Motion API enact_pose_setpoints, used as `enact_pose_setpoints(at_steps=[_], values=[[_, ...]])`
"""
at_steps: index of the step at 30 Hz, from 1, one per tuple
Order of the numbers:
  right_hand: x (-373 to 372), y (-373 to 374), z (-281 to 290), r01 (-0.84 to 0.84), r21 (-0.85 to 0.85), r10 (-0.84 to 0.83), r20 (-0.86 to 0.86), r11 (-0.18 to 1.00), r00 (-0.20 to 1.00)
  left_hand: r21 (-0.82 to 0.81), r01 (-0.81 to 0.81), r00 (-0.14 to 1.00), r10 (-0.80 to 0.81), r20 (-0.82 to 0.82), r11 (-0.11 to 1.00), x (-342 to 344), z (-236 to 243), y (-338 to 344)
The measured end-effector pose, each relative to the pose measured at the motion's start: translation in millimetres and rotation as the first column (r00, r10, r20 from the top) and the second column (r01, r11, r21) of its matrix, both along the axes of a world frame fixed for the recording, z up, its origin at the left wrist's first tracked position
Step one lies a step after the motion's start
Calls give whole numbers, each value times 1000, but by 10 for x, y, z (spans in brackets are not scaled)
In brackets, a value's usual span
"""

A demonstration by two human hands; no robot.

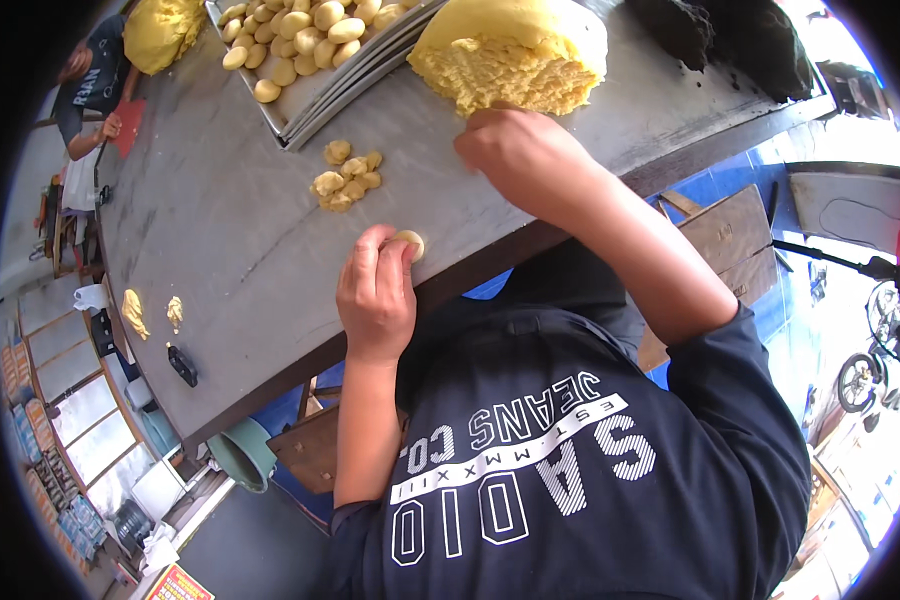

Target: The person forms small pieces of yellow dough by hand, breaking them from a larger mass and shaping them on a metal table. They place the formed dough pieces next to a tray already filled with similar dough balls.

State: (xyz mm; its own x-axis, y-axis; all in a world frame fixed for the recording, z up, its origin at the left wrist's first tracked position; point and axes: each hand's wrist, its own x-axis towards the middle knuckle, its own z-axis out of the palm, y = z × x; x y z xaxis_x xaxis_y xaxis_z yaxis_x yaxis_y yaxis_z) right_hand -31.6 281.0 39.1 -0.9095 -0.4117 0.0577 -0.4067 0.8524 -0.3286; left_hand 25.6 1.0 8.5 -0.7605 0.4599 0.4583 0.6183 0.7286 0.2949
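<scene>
My left hand (377,292) is at the near edge of the table, its fingers closed round a small pale disc of dough (410,243). My right hand (518,152) is curled against the torn lower edge of a large yellow lump of dough (510,55). Its fingertips are partly hidden, pressed in at that rough edge. Between the hands and the tray lies a cluster of small yellow dough pieces (345,178), lumpy and bunched together.
A metal tray (288,132) with many smooth dough balls (295,35) rests on a stack of trays. Black dough (760,45) sits at the far right. Yellow scraps (135,313) and a black key fob (182,365) lie at the left. Another person (95,90) stands at the far left corner.
</scene>
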Motion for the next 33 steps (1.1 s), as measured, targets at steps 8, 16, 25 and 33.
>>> enact_pose_setpoints(at_steps=[8,16,25,33], values=[[338,194,-239,128,-121,-147,-159,984,976,160,-141,644,-33,765,977,-555,356,4],[400,307,-360,72,-262,-160,-334,962,929,-261,61,932,39,361,963,-676,340,327],[308,321,-193,126,-170,-189,-432,977,882,89,142,944,-162,286,986,-390,171,-74],[197,289,-231,133,-70,-144,-179,989,973,878,-274,759,-473,447,392,-843,453,-58]])
